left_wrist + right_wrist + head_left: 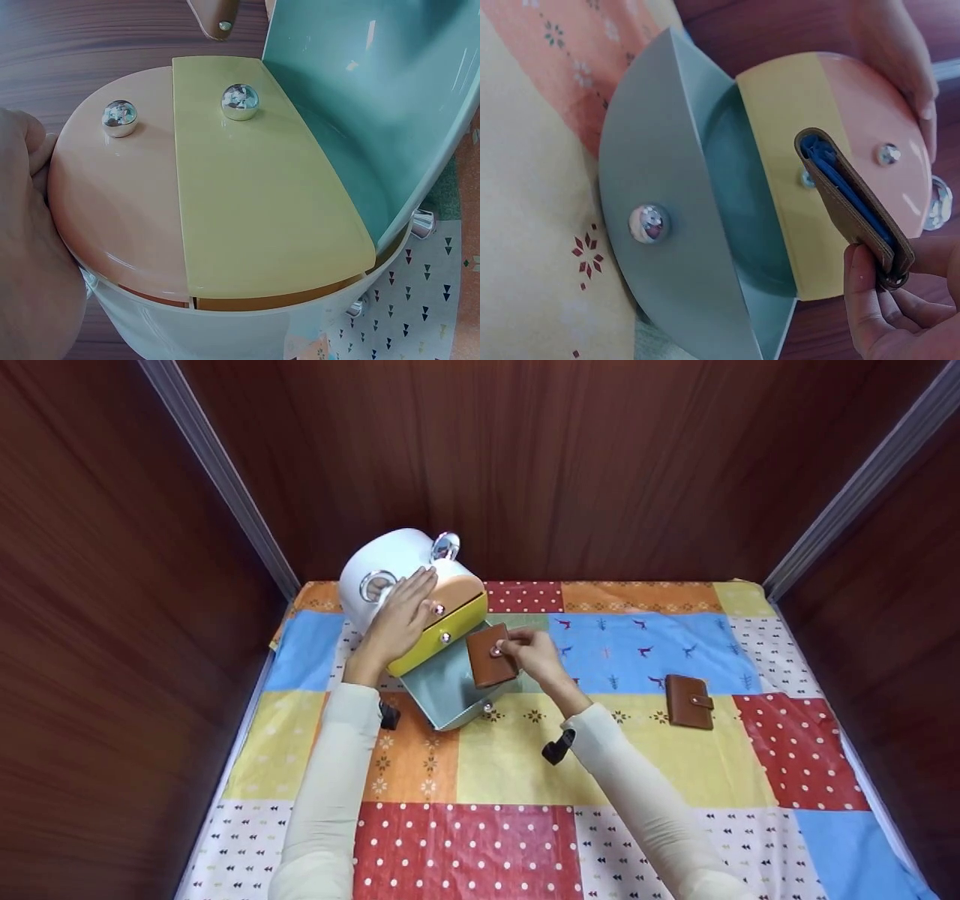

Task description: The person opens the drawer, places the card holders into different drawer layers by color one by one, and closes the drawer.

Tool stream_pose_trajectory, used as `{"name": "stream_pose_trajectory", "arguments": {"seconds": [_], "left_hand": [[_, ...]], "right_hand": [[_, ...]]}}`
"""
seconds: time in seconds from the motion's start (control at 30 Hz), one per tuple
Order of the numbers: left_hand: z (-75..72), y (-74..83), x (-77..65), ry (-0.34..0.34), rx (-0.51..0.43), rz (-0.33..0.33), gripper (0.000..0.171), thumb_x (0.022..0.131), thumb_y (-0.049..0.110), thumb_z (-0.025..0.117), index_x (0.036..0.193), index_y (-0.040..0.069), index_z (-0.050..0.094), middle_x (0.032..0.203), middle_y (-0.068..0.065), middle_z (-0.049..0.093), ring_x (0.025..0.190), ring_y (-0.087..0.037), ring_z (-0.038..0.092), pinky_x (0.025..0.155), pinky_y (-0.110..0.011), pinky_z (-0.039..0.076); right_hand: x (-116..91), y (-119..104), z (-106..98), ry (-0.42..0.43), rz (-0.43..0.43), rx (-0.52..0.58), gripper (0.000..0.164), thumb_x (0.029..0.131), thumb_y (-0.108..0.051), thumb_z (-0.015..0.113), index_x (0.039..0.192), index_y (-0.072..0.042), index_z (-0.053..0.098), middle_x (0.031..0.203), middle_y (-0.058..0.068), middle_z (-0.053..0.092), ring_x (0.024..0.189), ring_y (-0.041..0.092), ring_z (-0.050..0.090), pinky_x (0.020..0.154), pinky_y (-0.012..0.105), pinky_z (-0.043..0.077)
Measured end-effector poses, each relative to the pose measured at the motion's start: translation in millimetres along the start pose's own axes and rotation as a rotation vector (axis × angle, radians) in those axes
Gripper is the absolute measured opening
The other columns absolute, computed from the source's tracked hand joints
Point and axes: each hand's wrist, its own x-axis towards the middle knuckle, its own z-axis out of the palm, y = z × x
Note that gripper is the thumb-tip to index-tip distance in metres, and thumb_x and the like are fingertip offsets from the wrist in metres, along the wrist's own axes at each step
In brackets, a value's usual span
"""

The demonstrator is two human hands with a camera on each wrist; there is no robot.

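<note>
A round white cabinet (390,553) with shiny ears lies at the back left. Its top drawer front is peach (124,202), the middle one yellow (262,187). Pulled far out below them is the pale green bottom drawer (437,690), and the part of its inside that shows is bare. My left hand (397,622) rests on the cabinet's top by the peach front, fingers extended. Above the green drawer my right hand (536,656) pinches a brown wallet (486,666) by its clasp edge. Blue material shows inside that wallet in the right wrist view.
Another brown wallet (686,703) with a strap clasp lies on the patchwork tablecloth (517,765) to the right. Dark wood-grain panels (525,465) stand behind and at both sides. A black strap (559,748) hangs from the right wrist.
</note>
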Motion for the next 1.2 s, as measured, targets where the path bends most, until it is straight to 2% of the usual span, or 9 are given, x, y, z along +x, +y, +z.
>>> {"name": "stream_pose_trajectory", "arguments": {"seconds": [0.23,0.5,0.73,1.03,1.2], "left_hand": [[1.4,-1.9,0.6,0.01,0.001,0.016,0.053,0.116,0.025,0.036,0.167,0.011,0.034,0.176,-0.003,0.03,0.167,-0.024,0.021,0.14,-0.04,0.009],[0.0,-0.7,-0.3,0.003,0.002,0.007,0.054,0.116,0.026,0.034,0.168,0.012,0.033,0.177,-0.001,0.029,0.167,-0.022,0.02,0.139,-0.037,0.007],[0.7,-0.5,0.1,0.013,0.001,0.012,0.053,0.115,0.023,0.036,0.167,0.01,0.034,0.176,-0.004,0.03,0.166,-0.025,0.021,0.139,-0.04,0.008],[1.6,-1.9,1.2,0.008,0.001,0.01,0.053,0.115,0.024,0.035,0.167,0.011,0.034,0.176,-0.004,0.03,0.167,-0.025,0.021,0.139,-0.039,0.008],[1.9,-2.3,0.6,0.004,-0.003,0.005,0.054,0.116,0.026,0.035,0.167,0.012,0.033,0.177,-0.002,0.029,0.167,-0.024,0.02,0.139,-0.038,0.007]], "right_hand": [[2,0,10,-0.028,-0.018,0.016,0.024,0.098,-0.008,0.073,0.117,0.008,0.076,0.091,0.011,0.081,0.076,0.007,0.073,0.07,0.02,0.06],[5,4,22,-0.006,-0.037,-0.063,0.023,0.098,-0.011,0.076,0.114,0.006,0.076,0.098,0.015,0.081,0.081,0.01,0.072,0.072,0.019,0.056],[7,7,31,-0.03,-0.07,-0.063,0.023,0.097,-0.01,0.077,0.114,0.005,0.077,0.102,0.018,0.081,0.081,0.01,0.073,0.073,0.019,0.058],[8,11,39,-0.066,-0.04,-0.041,0.027,0.097,-0.008,0.077,0.119,0.007,0.075,0.109,0.023,0.079,0.082,0.011,0.073,0.077,0.022,0.064],[7,10,42,-0.085,-0.027,-0.027,0.027,0.098,-0.009,0.076,0.12,0.007,0.075,0.109,0.022,0.08,0.083,0.01,0.073,0.077,0.021,0.063]]}}
